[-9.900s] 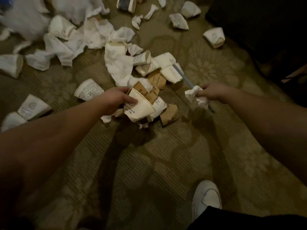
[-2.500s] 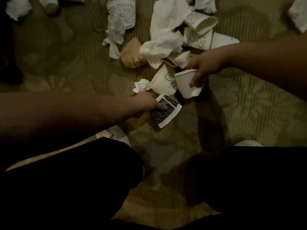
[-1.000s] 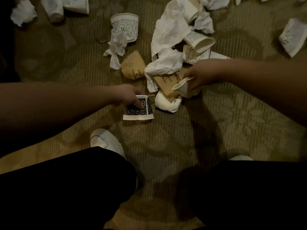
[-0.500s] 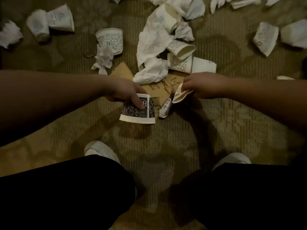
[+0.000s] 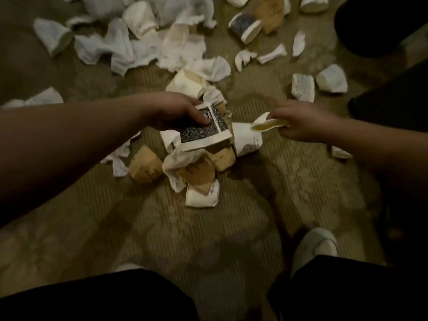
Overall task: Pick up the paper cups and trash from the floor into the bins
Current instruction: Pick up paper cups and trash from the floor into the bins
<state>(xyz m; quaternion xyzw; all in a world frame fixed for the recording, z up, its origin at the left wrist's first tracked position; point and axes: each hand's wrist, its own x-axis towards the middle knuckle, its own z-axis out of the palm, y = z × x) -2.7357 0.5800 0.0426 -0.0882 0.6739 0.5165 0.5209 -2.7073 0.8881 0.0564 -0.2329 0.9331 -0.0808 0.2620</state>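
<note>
Head view: left hand [image 5: 172, 111] grips black-printed cup [image 5: 203, 128]; right hand [image 5: 298, 122] pinches squashed white cup [image 5: 266, 123].

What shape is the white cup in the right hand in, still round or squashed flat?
Squashed flat. The white cup pinched in the right hand shows its rim pressed into a narrow slit, not a round opening.

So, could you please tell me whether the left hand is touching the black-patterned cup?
Touching. The head view shows the left hand gripping the black-patterned cup, its thumb pressed flat on the printed side and fingers wrapped over the top edge.
</note>
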